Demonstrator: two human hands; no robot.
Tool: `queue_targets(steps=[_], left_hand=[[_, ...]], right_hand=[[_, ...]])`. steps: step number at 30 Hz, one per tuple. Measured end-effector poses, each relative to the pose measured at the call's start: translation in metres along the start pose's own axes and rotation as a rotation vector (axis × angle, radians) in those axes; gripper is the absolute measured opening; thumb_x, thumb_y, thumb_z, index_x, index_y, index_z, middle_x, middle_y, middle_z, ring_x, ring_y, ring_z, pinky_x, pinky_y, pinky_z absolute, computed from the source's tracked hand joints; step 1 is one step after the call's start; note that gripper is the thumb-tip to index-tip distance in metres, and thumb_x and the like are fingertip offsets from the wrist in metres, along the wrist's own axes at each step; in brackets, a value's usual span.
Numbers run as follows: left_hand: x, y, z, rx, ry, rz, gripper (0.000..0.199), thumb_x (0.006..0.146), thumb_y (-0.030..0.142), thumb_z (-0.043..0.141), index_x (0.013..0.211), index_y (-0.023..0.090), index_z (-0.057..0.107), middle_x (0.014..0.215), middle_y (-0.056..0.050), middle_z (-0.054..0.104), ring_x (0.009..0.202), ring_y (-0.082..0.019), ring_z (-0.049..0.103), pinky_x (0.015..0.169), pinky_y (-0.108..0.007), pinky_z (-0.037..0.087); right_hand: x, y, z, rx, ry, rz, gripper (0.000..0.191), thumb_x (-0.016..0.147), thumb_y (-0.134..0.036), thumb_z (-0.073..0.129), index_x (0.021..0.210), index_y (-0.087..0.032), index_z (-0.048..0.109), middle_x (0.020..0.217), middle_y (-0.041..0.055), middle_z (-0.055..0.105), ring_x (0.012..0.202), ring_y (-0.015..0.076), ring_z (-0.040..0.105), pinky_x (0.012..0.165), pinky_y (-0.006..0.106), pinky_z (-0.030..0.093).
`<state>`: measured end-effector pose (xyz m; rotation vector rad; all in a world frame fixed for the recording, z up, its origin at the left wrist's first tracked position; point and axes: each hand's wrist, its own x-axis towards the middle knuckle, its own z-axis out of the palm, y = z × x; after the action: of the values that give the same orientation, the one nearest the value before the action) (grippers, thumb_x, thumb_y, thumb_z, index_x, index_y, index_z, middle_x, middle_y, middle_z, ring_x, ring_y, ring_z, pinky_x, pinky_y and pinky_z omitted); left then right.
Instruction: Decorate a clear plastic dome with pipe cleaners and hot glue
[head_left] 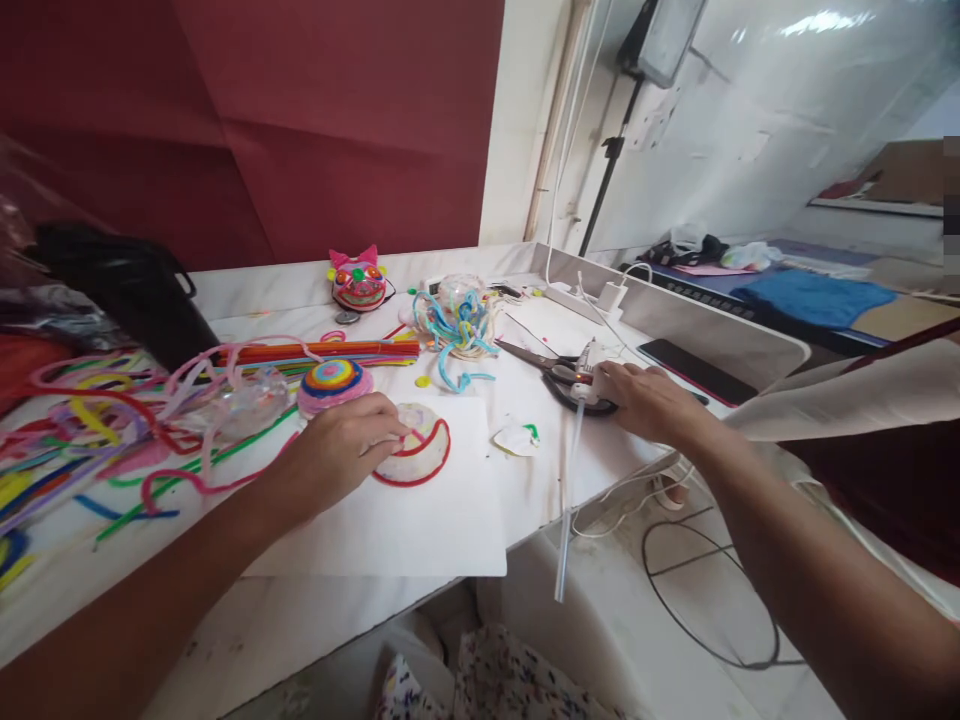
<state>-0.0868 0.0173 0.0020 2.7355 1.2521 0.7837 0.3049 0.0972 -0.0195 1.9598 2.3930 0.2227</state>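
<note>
My left hand (352,450) has its fingertips pinched at a pale round disc (424,462) lying on a white sheet (450,530). A red pipe cleaner (448,450) edges part of the disc and curves across it to my fingertips, which hide where it ends. At the right of the table, my right hand (645,395) is closed around a white hot glue gun (583,378). From the gun a clear glue stick (568,520) hangs out past the table's front edge. Black-handled scissors (547,370) lie beneath and beside the gun.
Loose pipe cleaners (150,450) and a bundle (322,352) spread leftward. Behind the disc sit a striped dome (336,383), a pink cat-eared figure (358,280) and a blue tangle (457,320). A phone (697,370) and power strip (574,298) are at right.
</note>
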Motion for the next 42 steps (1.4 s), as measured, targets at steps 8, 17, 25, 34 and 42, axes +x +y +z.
queue_targets(steps=[8, 17, 25, 34, 42], left_hand=[[0.0, 0.002, -0.001, -0.016, -0.007, -0.011, 0.025, 0.09, 0.02, 0.046, 0.084, 0.018, 0.071, 0.087, -0.004, 0.065, 0.078, -0.014, 0.062, 0.072, -0.024, 0.048], [-0.001, -0.001, 0.0, 0.0, 0.001, 0.023, 0.028, 0.093, 0.021, 0.044, 0.087, 0.017, 0.071, 0.089, -0.004, 0.066, 0.082, -0.015, 0.064, 0.071, -0.024, 0.047], [-0.001, -0.001, -0.002, 0.024, -0.016, 0.011, 0.022, 0.091, 0.022, 0.049, 0.086, 0.018, 0.071, 0.091, -0.004, 0.065, 0.084, -0.015, 0.063, 0.073, -0.023, 0.046], [-0.004, -0.004, 0.0, 0.072, -0.01, 0.071, 0.022, 0.093, 0.018, 0.048, 0.089, 0.016, 0.07, 0.095, -0.004, 0.064, 0.087, -0.015, 0.063, 0.075, -0.024, 0.045], [-0.004, -0.008, 0.002, 0.053, 0.02, 0.091, 0.022, 0.094, 0.021, 0.049, 0.092, 0.017, 0.07, 0.093, -0.004, 0.066, 0.085, -0.015, 0.064, 0.075, -0.023, 0.047]], right_hand=[[-0.013, -0.005, -0.015, 0.129, 0.223, 0.034, 0.036, 0.076, -0.009, 0.051, 0.109, -0.003, 0.063, 0.099, 0.02, 0.06, 0.088, 0.0243, 0.056, 0.077, 0.034, 0.038], [-0.085, -0.03, -0.034, 1.127, 0.325, 0.16, 0.022, 0.069, -0.028, 0.069, 0.09, -0.022, 0.071, 0.097, 0.0108, 0.07, 0.084, 0.0257, 0.064, 0.066, 0.036, 0.049], [-0.116, -0.086, -0.02, 1.423, 0.09, -0.193, 0.027, 0.081, -0.035, 0.065, 0.106, -0.029, 0.072, 0.105, 0.0103, 0.071, 0.087, 0.0265, 0.069, 0.065, 0.035, 0.059], [-0.12, -0.122, -0.023, 1.4, -0.194, -0.143, 0.03, 0.083, -0.04, 0.058, 0.105, -0.023, 0.07, 0.105, 0.0094, 0.07, 0.098, 0.0271, 0.064, 0.08, 0.039, 0.055], [-0.118, -0.128, -0.028, 1.368, -0.214, -0.172, 0.027, 0.082, -0.034, 0.056, 0.102, -0.021, 0.068, 0.098, 0.0078, 0.07, 0.09, 0.0249, 0.064, 0.074, 0.036, 0.053]])
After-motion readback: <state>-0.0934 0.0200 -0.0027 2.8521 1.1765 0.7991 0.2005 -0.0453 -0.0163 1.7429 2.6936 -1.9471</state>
